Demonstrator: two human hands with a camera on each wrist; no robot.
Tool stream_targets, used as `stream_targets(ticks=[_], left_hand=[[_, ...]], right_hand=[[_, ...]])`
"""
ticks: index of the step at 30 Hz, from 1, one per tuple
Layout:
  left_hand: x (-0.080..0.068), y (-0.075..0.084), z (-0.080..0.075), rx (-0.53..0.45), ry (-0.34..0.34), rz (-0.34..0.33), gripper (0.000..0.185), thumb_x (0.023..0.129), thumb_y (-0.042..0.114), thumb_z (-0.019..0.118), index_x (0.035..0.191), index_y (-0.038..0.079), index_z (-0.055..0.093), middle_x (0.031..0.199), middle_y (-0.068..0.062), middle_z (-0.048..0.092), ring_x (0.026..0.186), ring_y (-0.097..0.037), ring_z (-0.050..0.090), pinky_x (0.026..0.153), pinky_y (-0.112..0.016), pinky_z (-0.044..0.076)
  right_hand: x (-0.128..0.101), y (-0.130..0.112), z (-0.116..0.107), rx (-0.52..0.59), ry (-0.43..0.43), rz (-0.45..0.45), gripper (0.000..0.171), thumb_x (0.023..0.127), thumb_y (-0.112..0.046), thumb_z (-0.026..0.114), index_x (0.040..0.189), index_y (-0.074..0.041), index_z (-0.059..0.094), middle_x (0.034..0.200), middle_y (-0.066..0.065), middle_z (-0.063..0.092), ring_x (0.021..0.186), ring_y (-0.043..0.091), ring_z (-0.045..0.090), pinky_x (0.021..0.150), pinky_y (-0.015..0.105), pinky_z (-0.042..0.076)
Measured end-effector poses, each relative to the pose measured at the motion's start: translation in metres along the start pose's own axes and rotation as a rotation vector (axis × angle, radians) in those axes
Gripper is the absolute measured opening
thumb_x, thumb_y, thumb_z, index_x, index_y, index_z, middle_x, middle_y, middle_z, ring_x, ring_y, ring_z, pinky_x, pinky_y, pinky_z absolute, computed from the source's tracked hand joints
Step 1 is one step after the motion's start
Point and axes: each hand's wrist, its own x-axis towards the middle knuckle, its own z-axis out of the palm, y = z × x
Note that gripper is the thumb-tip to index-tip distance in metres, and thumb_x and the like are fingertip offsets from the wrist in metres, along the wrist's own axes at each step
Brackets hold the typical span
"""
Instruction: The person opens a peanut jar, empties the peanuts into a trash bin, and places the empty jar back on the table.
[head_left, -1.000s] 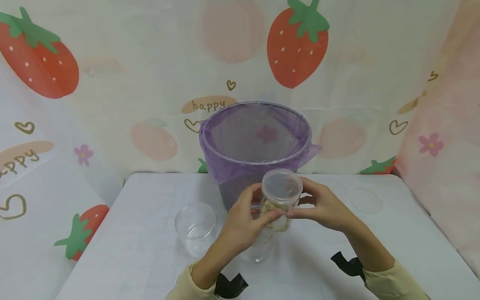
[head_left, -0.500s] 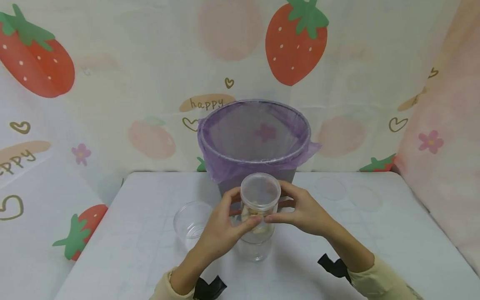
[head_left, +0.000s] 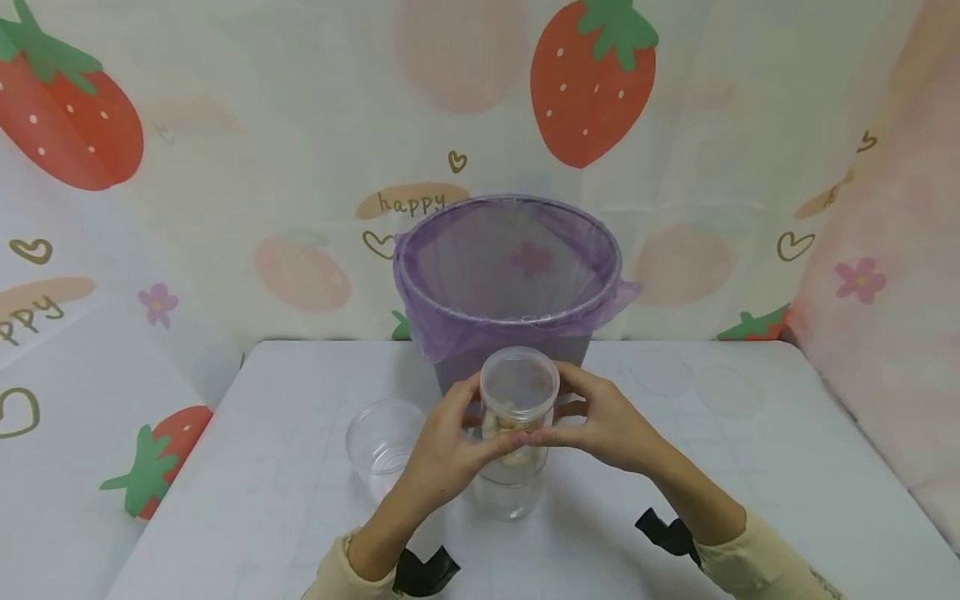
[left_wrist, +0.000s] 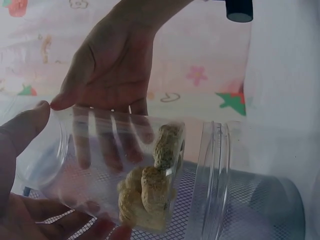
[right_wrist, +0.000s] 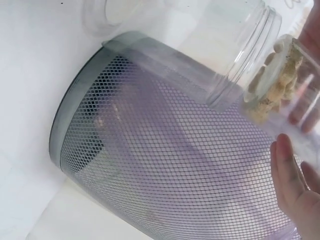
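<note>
Clear plastic, ribbed at the rim: a small cup (head_left: 517, 408) holding pale, rough peanut shells (left_wrist: 150, 190) is pinched between the left hand (head_left: 442, 454) and right hand (head_left: 611, 425), fingers curled round its wall from both sides, steadying it just above a second clear cup (head_left: 508, 492) on the white desk (head_left: 712, 467), directly before the mesh bin (head_left: 510, 283) (purple-lined).
</note>
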Motion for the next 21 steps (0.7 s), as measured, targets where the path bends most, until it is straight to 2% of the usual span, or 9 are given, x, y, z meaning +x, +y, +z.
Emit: stream_targets(ticks=[5, 9, 16, 21], left_hand=[[0.0, -0.002, -0.001, -0.017, -0.008, -0.007, 0.073, 0.077, 0.032, 0.083, 0.14, 0.022, 0.049, 0.131, 0.001, 0.054, 0.121, -0.017, 0.051, 0.099, -0.044, 0.048], [-0.001, -0.002, -0.001, -0.021, 0.013, 0.011, 0.072, 0.075, 0.031, 0.084, 0.138, 0.02, 0.051, 0.13, 0.0, 0.056, 0.12, -0.018, 0.052, 0.098, -0.046, 0.049], [-0.004, 0.0, 0.004, -0.023, 0.028, 0.047, 0.068, 0.073, 0.028, 0.087, 0.132, 0.019, 0.055, 0.125, 0.002, 0.059, 0.116, -0.015, 0.055, 0.095, -0.042, 0.05], [-0.005, 0.002, 0.011, -0.027, 0.032, 0.058, 0.068, 0.072, 0.028, 0.087, 0.131, 0.02, 0.055, 0.124, 0.004, 0.059, 0.114, -0.013, 0.056, 0.095, -0.04, 0.05]], right_hand=[[0.0, 0.001, -0.002, -0.004, -0.028, 0.006, 0.071, 0.079, -0.019, 0.081, 0.141, -0.008, 0.046, 0.131, 0.01, 0.058, 0.112, 0.026, 0.06, 0.091, 0.03, 0.055], [0.0, -0.003, -0.01, -0.06, -0.049, -0.021, 0.07, 0.079, -0.021, 0.081, 0.14, -0.01, 0.047, 0.127, 0.005, 0.06, 0.108, 0.019, 0.06, 0.09, 0.033, 0.056], [0.001, -0.03, -0.036, -0.254, -0.079, -0.07, 0.067, 0.079, -0.025, 0.082, 0.137, -0.01, 0.052, 0.122, -0.002, 0.063, 0.106, 0.014, 0.061, 0.089, 0.037, 0.055], [0.006, -0.056, -0.046, -0.407, -0.152, -0.036, 0.064, 0.08, -0.039, 0.079, 0.133, -0.012, 0.056, 0.121, -0.004, 0.062, 0.104, 0.012, 0.058, 0.088, 0.036, 0.054]])
